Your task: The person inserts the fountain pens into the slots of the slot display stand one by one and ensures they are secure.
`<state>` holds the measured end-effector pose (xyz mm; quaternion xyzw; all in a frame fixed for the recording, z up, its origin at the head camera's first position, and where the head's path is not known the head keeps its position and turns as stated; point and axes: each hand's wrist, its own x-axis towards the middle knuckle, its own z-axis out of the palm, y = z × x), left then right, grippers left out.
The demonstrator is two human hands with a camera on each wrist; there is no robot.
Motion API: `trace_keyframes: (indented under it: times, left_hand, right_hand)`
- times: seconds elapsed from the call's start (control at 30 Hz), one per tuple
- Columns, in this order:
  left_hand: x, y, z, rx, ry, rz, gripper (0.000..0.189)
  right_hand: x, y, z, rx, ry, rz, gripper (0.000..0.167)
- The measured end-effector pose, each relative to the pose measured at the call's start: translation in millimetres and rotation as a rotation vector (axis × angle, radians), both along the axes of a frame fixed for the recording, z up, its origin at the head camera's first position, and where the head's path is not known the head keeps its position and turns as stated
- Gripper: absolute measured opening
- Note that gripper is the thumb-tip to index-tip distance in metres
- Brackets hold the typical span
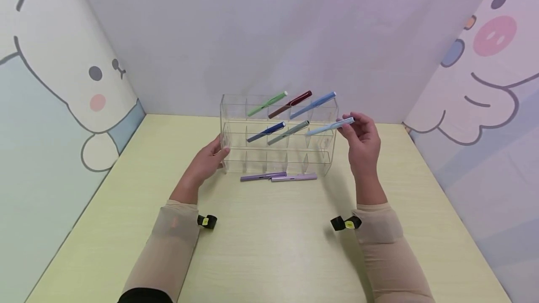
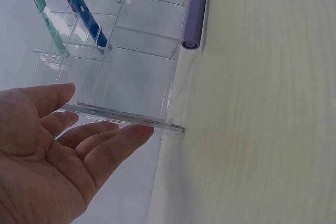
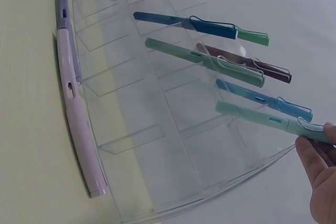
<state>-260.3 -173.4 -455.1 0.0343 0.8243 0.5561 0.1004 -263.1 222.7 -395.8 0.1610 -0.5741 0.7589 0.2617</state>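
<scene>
A clear three-tier pen rack [image 1: 278,155] stands upright on the table. My left hand [image 1: 206,160] holds its left side panel, thumb on one side and fingers on the other. My right hand [image 1: 363,139] pinches the capped end of a pale blue pen [image 1: 326,127] at the middle tier's right end; its lower end lies within the rack. Left of it in that tier lean a grey-green pen [image 1: 288,133] and a dark blue pen [image 1: 266,132]. The top tier carries a green pen [image 1: 268,103], a dark red pen [image 1: 290,104] and a blue pen [image 1: 313,105].
Two purple pens, a darker one [image 1: 258,176] and a lighter one [image 1: 296,177], lie on the table [image 1: 269,247] along the rack's front edge. Behind the rack rises a pale wall [image 1: 269,36]. Cartoon-printed panels [image 1: 63,106] flank the table.
</scene>
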Motion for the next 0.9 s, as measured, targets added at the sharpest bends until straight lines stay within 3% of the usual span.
trace_keyframes:
  times: [0.5,0.9]
  left_hand:
    - [-0.2,-0.3,1.0,0.016,-0.008,-0.011,0.060]
    - [-1.4,-1.2,-1.7,0.025,0.007,-0.017,0.064]
  right_hand:
    - [-10.5,-10.9,-17.1,0.080,-0.050,-0.018,0.031]
    - [-14.3,-19.0,-20.1,0.172,-0.086,-0.043,0.034]
